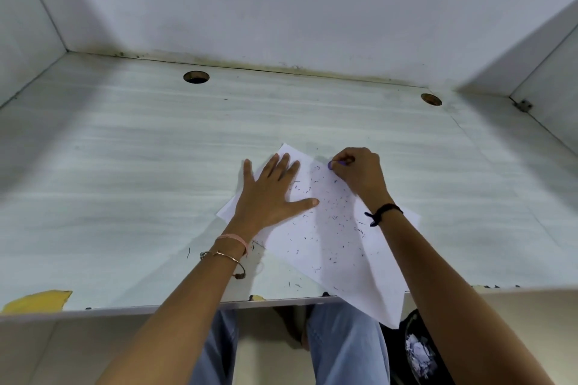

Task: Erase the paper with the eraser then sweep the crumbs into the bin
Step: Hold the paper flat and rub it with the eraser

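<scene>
Head view: right grip (359, 175) pinches the purple eraser (331, 165) on the paper (337, 247); left grip (272, 194) presses it, fingers straight. Crumbs (334, 216) lie everywhere; none look swept into the bin (397, 353).

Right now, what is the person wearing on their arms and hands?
Both forearms are bare: no sleeves and no gloves. The left hand has a pink band at its wrist and, just behind that, a thin gold-coloured bangle. The right hand has a knotted black cord round its wrist.
</scene>
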Action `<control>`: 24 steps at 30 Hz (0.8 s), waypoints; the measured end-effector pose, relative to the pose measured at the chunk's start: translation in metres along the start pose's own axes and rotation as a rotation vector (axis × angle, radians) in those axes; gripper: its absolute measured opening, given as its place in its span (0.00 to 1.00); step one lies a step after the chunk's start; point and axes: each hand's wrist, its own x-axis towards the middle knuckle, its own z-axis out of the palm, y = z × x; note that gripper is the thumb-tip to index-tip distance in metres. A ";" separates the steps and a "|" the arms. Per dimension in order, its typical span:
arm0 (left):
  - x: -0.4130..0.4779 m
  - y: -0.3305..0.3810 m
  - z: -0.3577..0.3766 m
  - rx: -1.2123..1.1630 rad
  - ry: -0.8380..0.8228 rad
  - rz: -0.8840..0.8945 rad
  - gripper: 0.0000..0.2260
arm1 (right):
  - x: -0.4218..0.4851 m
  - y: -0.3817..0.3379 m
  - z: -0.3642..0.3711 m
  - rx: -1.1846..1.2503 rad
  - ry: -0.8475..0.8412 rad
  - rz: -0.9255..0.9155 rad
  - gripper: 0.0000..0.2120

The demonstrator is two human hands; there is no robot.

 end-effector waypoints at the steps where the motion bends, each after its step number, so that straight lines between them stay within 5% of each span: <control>1: 0.001 -0.001 -0.002 -0.058 0.011 -0.003 0.36 | -0.006 -0.003 0.001 0.029 0.004 -0.006 0.01; 4: 0.001 -0.004 -0.008 -0.383 0.111 -0.042 0.19 | -0.036 -0.018 0.011 0.172 -0.027 -0.054 0.03; 9: -0.016 -0.010 -0.028 -1.025 0.121 -0.154 0.15 | -0.074 -0.030 0.036 0.246 -0.188 -0.114 0.01; 14: -0.055 -0.041 -0.027 -0.653 0.094 -0.025 0.19 | -0.067 -0.030 0.033 0.198 -0.169 -0.103 0.02; 18: -0.084 -0.052 -0.021 -0.124 -0.048 0.006 0.40 | -0.072 -0.036 0.036 0.197 -0.195 -0.106 0.03; 24: -0.089 -0.031 -0.014 0.078 -0.022 -0.150 0.47 | -0.087 -0.049 0.048 0.183 -0.263 -0.190 0.05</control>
